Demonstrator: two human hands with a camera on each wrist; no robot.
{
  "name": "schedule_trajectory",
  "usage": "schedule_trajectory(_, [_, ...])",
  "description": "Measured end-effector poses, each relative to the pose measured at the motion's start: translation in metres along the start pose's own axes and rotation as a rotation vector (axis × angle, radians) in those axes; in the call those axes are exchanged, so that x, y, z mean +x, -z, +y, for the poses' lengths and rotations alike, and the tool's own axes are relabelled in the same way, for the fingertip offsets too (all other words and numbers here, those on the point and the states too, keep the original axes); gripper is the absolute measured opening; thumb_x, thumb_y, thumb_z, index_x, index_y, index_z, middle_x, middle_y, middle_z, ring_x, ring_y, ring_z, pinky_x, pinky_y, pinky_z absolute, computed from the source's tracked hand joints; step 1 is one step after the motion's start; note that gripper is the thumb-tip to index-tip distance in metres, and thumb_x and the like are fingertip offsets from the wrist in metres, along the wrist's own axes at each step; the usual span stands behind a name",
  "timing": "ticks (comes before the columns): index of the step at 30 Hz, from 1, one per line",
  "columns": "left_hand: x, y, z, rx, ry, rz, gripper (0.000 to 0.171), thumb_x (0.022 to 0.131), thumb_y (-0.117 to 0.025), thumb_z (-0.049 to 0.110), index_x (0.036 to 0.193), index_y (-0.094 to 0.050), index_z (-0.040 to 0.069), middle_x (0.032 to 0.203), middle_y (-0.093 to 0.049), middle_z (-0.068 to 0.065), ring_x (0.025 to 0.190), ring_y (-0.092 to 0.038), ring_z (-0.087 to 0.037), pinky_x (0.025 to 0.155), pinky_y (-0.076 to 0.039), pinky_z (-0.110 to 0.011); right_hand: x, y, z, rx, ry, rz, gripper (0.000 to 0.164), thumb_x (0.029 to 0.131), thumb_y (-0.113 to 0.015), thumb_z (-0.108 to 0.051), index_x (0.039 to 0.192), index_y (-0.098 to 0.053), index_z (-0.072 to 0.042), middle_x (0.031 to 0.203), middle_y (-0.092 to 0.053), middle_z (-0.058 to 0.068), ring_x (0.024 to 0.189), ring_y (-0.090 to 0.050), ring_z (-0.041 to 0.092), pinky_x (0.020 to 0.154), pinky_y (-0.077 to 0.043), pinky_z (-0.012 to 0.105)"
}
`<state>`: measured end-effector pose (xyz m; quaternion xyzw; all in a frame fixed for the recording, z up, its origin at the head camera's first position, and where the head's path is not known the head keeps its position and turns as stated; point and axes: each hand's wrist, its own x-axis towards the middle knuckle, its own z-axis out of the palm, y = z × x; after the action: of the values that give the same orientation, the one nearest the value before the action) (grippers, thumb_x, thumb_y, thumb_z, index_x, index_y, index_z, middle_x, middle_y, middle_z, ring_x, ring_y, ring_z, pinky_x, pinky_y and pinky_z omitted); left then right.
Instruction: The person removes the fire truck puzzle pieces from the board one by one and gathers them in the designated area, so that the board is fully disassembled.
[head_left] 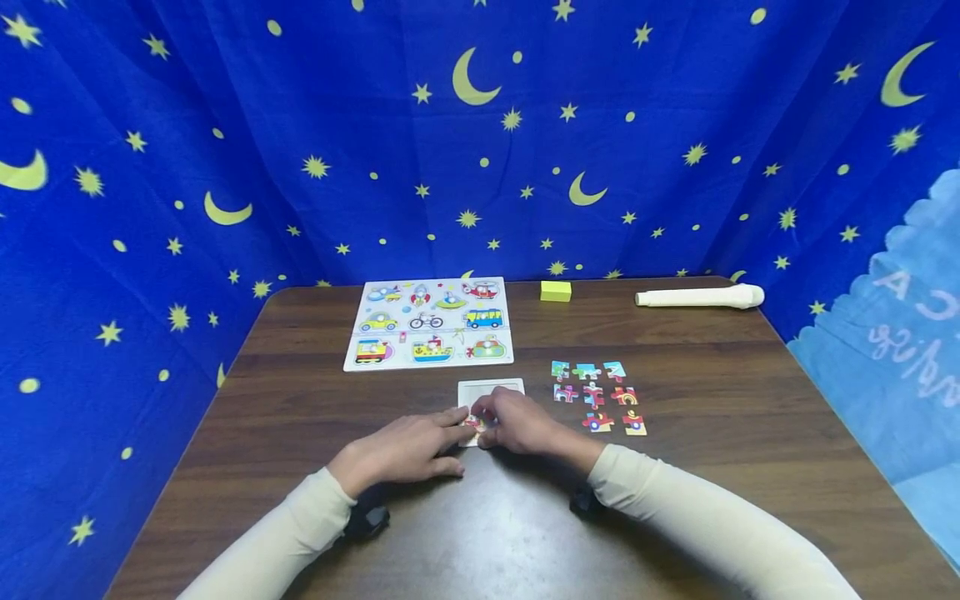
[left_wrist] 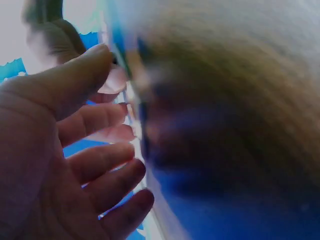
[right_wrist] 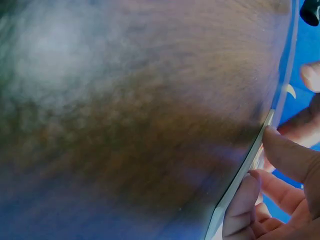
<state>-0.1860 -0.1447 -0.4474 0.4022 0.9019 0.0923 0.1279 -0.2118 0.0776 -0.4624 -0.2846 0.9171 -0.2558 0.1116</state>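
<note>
A small white puzzle tray [head_left: 491, 386] lies flat on the table, both hands over its near part. In its near left corner a colourful jigsaw piece [head_left: 474, 423] shows partly between the fingers. My right hand [head_left: 521, 422] curls over the tray and pinches this piece between thumb and fingers; the fingertips partly hide it. From the left, my left hand [head_left: 412, 447] reaches in with fingers fairly straight, fingertips touching the tray's left side by the piece. In the right wrist view the tray's edge [right_wrist: 235, 187] runs beside the right hand's fingers.
Several loose jigsaw pieces [head_left: 592, 393] lie in rows to the tray's right. Behind stands a white vehicle picture board [head_left: 431, 367], lying flat. A yellow block [head_left: 556, 291] and a white microphone-shaped stick [head_left: 697, 297] lie at the table's back edge, before a blue starry curtain [head_left: 517, 167].
</note>
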Motion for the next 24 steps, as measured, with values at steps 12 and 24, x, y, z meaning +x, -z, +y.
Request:
schedule_trajectory(12, [0.023,0.01,-0.022,-0.024,0.137,-0.011,0.073,0.096,-0.068,0.05,0.155,-0.045,0.012,0.164,-0.032,-0.019,0.153,-0.023,-0.041,0.121,-0.025,-0.061,0.006,0.0,0.0,0.034,-0.009,-0.033,0.036,0.073,-0.089,-0.015,0.105,-0.073,-0.011,0.09,-0.066,0.003,0.087,-0.06,0.018,0.08,-0.05,0.038])
schedule_trajectory(24, [0.04,0.008,-0.019,0.016,0.192,-0.084,0.084,0.087,-0.071,0.062,0.156,-0.045,0.02,0.167,-0.028,-0.01,0.156,-0.018,-0.033,0.123,-0.016,-0.063,0.005,0.001,0.0,0.061,-0.054,-0.006,0.03,0.069,-0.09,-0.016,0.09,-0.069,-0.014,0.083,-0.058,-0.001,0.079,-0.053,0.014,0.073,-0.046,0.032])
